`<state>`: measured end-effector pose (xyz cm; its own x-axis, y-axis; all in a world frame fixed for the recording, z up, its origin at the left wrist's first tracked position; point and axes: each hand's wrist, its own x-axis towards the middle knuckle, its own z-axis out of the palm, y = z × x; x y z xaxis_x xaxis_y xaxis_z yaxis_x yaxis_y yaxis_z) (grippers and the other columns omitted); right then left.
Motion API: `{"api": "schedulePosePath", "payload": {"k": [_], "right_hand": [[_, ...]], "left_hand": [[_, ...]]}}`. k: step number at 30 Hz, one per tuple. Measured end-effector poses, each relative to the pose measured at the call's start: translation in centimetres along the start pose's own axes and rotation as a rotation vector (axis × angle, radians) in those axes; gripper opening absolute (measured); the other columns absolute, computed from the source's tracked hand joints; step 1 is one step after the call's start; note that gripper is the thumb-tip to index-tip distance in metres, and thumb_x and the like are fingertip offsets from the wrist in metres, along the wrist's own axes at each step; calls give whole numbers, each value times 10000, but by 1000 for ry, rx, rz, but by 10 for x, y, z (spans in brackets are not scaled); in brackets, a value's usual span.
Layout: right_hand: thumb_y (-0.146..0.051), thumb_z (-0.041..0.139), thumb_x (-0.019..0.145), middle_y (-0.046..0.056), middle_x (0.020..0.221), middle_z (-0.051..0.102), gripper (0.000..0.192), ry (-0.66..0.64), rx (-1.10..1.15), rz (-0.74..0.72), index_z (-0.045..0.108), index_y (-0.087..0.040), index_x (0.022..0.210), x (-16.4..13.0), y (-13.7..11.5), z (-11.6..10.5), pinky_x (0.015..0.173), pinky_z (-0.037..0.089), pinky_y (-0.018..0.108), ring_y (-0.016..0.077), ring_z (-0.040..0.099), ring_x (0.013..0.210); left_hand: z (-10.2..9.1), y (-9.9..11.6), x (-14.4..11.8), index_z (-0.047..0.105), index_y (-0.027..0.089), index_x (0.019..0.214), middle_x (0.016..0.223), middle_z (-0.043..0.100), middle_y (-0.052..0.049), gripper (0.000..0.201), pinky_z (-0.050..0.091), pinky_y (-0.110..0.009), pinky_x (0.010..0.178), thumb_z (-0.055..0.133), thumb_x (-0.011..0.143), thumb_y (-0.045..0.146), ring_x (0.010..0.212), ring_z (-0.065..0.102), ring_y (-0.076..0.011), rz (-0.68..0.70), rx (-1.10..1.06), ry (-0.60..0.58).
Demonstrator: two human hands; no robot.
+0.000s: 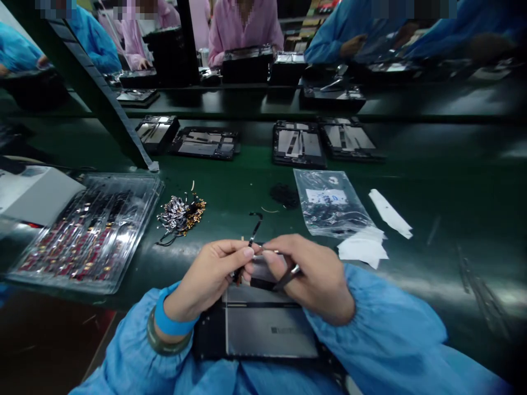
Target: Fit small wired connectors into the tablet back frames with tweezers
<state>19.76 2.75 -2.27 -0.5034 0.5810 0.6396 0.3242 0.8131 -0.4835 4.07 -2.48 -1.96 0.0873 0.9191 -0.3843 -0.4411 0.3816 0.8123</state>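
My left hand [208, 271] pinches a thin dark flex cable [257, 226] between thumb and fingers, its hooked end sticking up. My right hand [315, 271] is closed, with tweezers [287, 278] lying in its grip. Its thumb and index fingertips meet close to the cable; whether they also grip a small piece of it is too small to tell. Below both hands lies an opened tablet-like device [269, 332] with a silvery battery panel, partly covered by the hands. A pile of similar flex cables [181, 215] rests on the bench left of the hands.
At left is a clear plastic tray [123, 249] of parts beside a white box [37, 192]. Right of centre lie a plastic bag [329, 203], small black parts [284, 195] and white paper scraps [364, 246]. Opened devices [298, 144] line the far side; co-workers [247, 33] sit opposite.
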Motion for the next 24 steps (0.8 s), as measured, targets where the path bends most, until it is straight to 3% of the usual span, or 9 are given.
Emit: {"api": "schedulePosePath", "payload": {"k": [3,5,7,10,12,15,18,21,24], "right_hand": [[-298,548,876,50,833,738,198,-8,224,354,669,-158,947,10,-2,0,568,542,238,129,662,596],[-318,553,877,19,764,739,196,-13,314,461,691,-180,852,15,-4,1,560,549,235,144,681,620],[-280,560,878,6,736,735,185,14,282,415,690,-188,783,16,-6,3,580,548,226,148,691,662],[-162,562,868,44,822,741,122,26,129,182,683,-148,862,12,-9,7,671,543,228,148,693,740],[-111,535,871,73,821,734,137,-9,45,35,670,-110,891,8,-11,10,686,537,247,157,688,737],[-92,504,881,84,791,723,153,-58,-61,-106,657,-90,886,2,-15,14,651,528,278,173,677,699],[-90,487,889,80,772,716,165,-117,-100,-152,650,-96,864,0,-19,14,625,519,284,177,668,681],[-129,461,916,57,752,713,193,-196,-6,-80,639,-135,842,-1,-18,10,600,517,256,157,665,657],[-209,511,911,3,703,718,128,-217,166,137,621,-168,965,0,-15,2,578,527,206,124,675,617]], "left_hand": [[2,-6,0,666,123,716,575,593,-1,264,432,-186,526,718,729,382,529,544,-79,22,125,-20],[2,-10,0,659,131,765,688,633,-29,233,473,-211,543,682,759,362,588,593,-108,146,265,16],[2,-12,-1,657,151,859,836,644,-48,166,514,-238,604,660,779,296,696,628,-132,447,459,167],[0,-14,-4,628,180,866,864,624,-24,79,515,-239,728,650,791,179,820,612,-125,940,781,439],[-1,-14,-6,602,180,849,829,612,-10,74,502,-225,751,642,799,142,834,595,-114,1060,911,516],[-2,-15,-8,584,172,874,855,600,-15,81,495,-215,749,599,818,117,839,587,-107,1053,934,549],[-3,-16,-9,581,171,837,834,594,-16,83,488,-218,731,565,813,93,819,582,-109,1013,884,512],[-5,-15,-10,572,174,752,772,577,-6,96,474,-212,663,555,777,82,750,575,-109,910,815,458],[-7,-12,-11,563,173,682,716,570,-2,91,449,-197,557,548,739,103,658,567,-106,766,724,457]]}}
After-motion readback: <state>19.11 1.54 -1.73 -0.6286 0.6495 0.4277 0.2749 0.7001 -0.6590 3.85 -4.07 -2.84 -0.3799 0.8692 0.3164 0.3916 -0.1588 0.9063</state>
